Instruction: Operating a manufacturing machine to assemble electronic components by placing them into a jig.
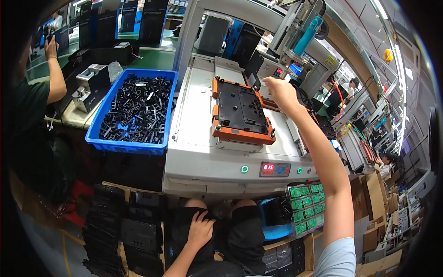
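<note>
My left hand (200,229) lies on my left thigh, fingers spread, holding nothing. My right hand (280,94) is stretched forward beyond the right side of an orange fixture (242,134), fingers curled together near a pale control box (267,69). Whatever those fingers may hold is too small or hidden to make out. In the fixture lies a flat black plastic panel (237,104) with raised bosses and small holes. The fixture sits on the white bed of a bench machine (194,124), whose front carries a lit red display (275,169) and two green-ringed buttons.
Left of the machine stands a blue bin (91,134) full of small black plastic parts (138,108). Stacked black panels (138,233) lie below it. Green circuit boards (304,207) in a clear tray sit by my right knee. A co-worker's arm (56,78) shows at far left.
</note>
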